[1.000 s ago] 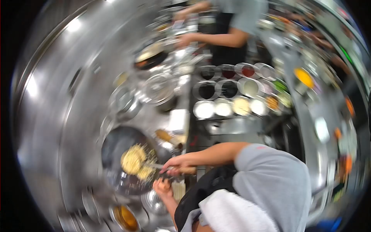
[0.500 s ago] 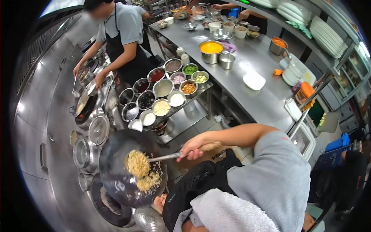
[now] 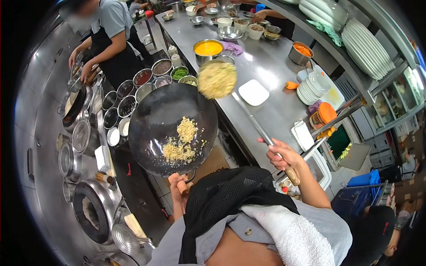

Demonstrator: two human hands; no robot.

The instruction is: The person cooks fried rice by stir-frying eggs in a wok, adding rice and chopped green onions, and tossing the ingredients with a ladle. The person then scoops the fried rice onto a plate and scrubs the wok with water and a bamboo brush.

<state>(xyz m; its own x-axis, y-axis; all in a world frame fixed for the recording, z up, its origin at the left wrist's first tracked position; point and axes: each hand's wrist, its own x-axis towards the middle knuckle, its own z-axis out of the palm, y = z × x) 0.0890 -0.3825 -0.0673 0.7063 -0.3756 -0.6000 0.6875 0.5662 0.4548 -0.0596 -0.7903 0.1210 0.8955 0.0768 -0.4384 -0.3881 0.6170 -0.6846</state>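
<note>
My right hand (image 3: 283,155) is closed around the handle of a long ladle (image 3: 254,119) with a wooden end. The ladle's bowl is heaped with fried rice (image 3: 217,79), slightly blurred, between the wok and the worktop. At the near rim of a black wok (image 3: 155,111), my left hand (image 3: 178,187) grips its handle. Raised and tilted, the wok holds a smaller patch of fried rice (image 3: 179,150) and scattered grains. A square white plate (image 3: 254,92) lies on the steel worktop (image 3: 262,66), just right of the ladle's bowl.
Pots of sauces and toppings (image 3: 143,77) stand behind the wok. A pot of yellow liquid (image 3: 207,48) and stacked bowls (image 3: 310,91) are on the worktop. A co-worker (image 3: 106,40) works at the stove, upper left. Another wok (image 3: 91,210) sits lower left.
The wok has been lifted away from the stove toward the worktop. The ladle of rice has swung up and right, near the plate. Less rice lies in the wok. My left hand has come into fuller view.
</note>
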